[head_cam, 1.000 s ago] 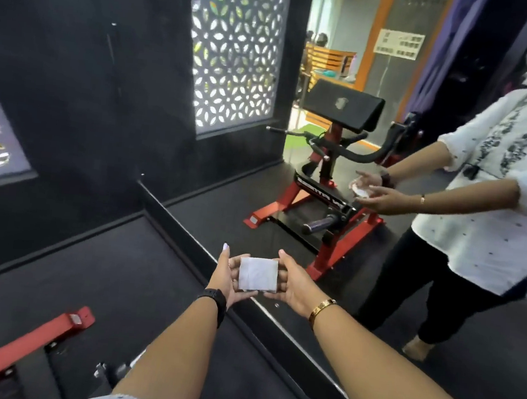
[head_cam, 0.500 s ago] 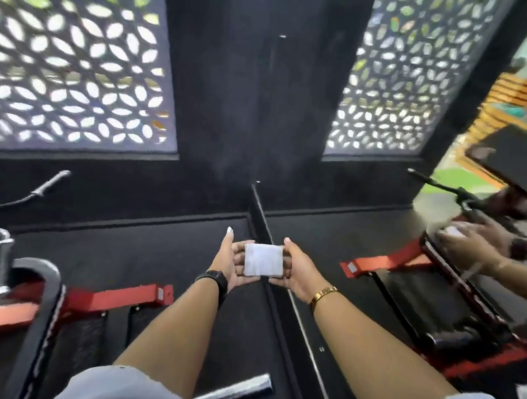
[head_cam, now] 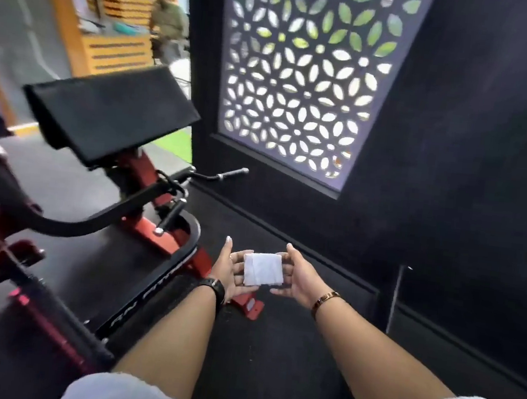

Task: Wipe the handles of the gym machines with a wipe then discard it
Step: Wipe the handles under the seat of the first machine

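— Between the outstretched hands, what's there?
— A folded white wipe (head_cam: 263, 269). It lies across the fingers of the left hand (head_cam: 227, 272) and the right hand (head_cam: 300, 276). Both hands are spread, thumbs lifted off it.
— And around them?
— Left of them stands a red-framed gym machine (head_cam: 166, 247) with a black pad (head_cam: 108, 111). Its nearest handle (head_cam: 171, 214) is apart from the wipe. Beyond is a cut-out lattice panel (head_cam: 301, 73) in a black wall (head_cam: 459, 122).

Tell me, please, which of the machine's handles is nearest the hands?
The short black grip with the silver end cap; the thin handle lies farther off, by the wall.
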Demonstrator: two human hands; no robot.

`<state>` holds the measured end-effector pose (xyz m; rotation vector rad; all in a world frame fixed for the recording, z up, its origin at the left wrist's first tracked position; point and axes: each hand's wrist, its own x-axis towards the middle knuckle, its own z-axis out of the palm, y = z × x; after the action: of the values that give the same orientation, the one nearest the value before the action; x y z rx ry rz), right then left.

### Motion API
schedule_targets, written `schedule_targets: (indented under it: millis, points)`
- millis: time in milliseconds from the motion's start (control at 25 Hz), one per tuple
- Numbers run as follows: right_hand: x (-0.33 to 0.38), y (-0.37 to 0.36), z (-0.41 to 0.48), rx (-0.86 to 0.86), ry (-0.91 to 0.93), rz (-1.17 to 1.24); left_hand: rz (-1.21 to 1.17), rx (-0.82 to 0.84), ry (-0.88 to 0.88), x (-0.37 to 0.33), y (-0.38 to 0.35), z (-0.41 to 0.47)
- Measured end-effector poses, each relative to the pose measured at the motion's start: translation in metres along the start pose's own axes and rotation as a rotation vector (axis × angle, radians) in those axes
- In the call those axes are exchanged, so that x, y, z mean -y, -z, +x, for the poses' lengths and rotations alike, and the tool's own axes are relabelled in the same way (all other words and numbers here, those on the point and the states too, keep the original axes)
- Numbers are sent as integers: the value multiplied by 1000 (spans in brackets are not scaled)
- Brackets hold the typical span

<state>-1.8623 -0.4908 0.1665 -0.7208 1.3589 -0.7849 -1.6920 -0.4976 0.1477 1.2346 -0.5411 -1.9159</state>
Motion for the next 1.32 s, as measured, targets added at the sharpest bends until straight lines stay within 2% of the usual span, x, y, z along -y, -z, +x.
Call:
schedule_targets:
  millis: [200,400,760,1000,1240,1320]
  points:
    - [5,-75,22,209,-49,-154,-219,-189,-99,-9,60,-25]
    - [-2,-148,30,311,-35,-191,-335,-306,-208,-22,113,-51]
    - [-46,-219,47,549,-158,-333,-519,-543,-274,17,166,-97]
    - [-46,-228,66,747,-215,-460,-637,-750,-379,32,148,-96]
    - [-22,-196,105,840,-254,-562,-684,-852,-389,34,110,-49]
    - [-2,-176,129,836,-247,-562,-654,-835,-377,18,95,-21]
